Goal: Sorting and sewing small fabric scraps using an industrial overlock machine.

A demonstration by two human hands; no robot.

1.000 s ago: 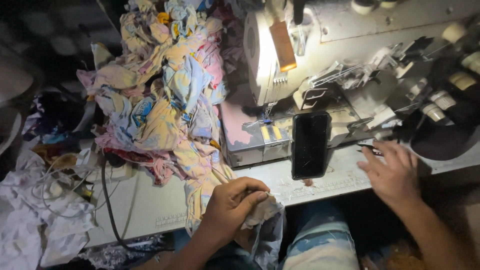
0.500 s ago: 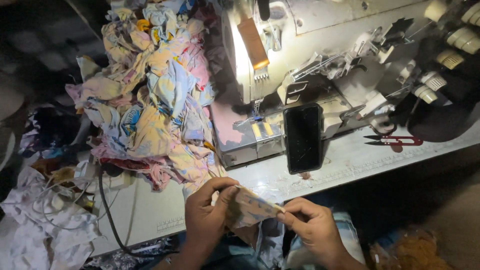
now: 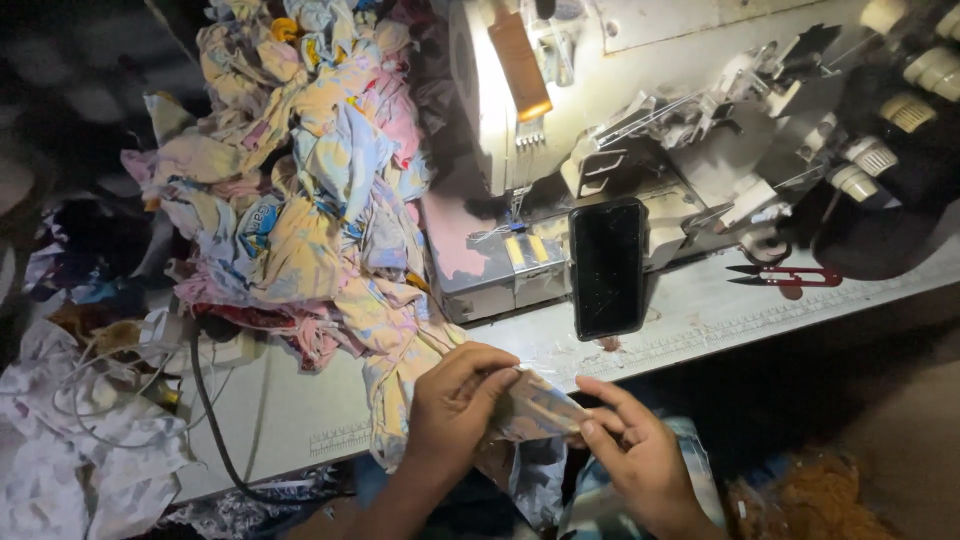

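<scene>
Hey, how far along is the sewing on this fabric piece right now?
Done: nothing visibly finished. In hand: left hand and right hand hold a printed fabric piece at the table edge, short of the sewing machine. Left: a fabric pile beside it.

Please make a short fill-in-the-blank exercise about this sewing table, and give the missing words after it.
1. Both hands, the left hand and the right hand, hold one piece of ____.
2. The phone leans against the sewing ____.
3. The red snips lie to the ____ of the phone.

Missing words: fabric; machine; right
</scene>
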